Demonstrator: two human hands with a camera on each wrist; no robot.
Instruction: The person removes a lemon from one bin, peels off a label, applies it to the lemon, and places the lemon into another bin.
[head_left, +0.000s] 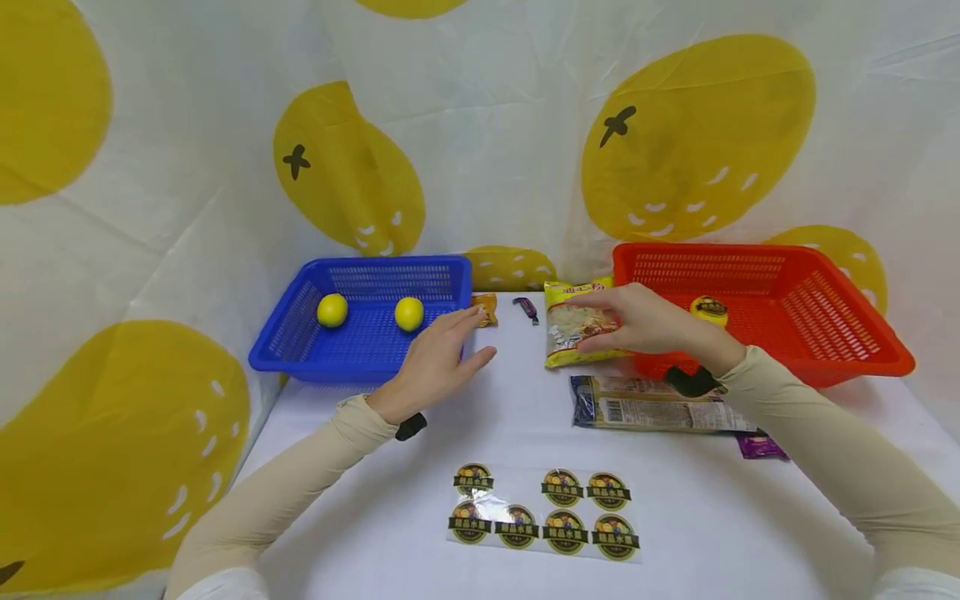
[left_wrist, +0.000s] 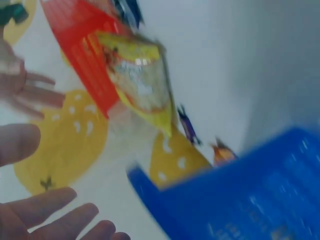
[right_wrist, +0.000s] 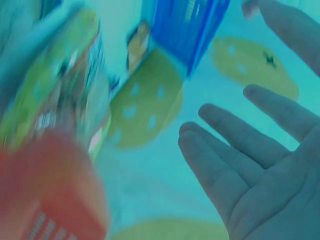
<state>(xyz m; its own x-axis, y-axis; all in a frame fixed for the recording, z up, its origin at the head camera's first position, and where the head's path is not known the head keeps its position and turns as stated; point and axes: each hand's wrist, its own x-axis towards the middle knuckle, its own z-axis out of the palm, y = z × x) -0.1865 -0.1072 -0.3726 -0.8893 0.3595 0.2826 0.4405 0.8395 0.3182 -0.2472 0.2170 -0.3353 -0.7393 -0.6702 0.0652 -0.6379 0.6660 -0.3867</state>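
My left hand (head_left: 438, 362) hovers in front of the right end of a blue basket (head_left: 300, 367), its fingers extended and holding nothing. Inside that basket lie two round yellow fruits, one (head_left: 332, 310) at the left and another (head_left: 409, 314) nearer the hand. Fingers spread and empty, my right hand (head_left: 652, 325) is above the table by a red basket (head_left: 847, 367), and overlaps a yellow food packet (head_left: 562, 333) in the head view. A yellow fruit (head_left: 708, 310) with a dark round label sits in the red basket, partly hidden by the right wrist.
A clear sheet of round dark stickers (head_left: 517, 527) lies at the front. Before the red basket are a flat long packet (head_left: 645, 404) and a purple packet (head_left: 761, 446). A small dark wrapper (head_left: 527, 310) and an orange packet (head_left: 486, 308) lie between the baskets.
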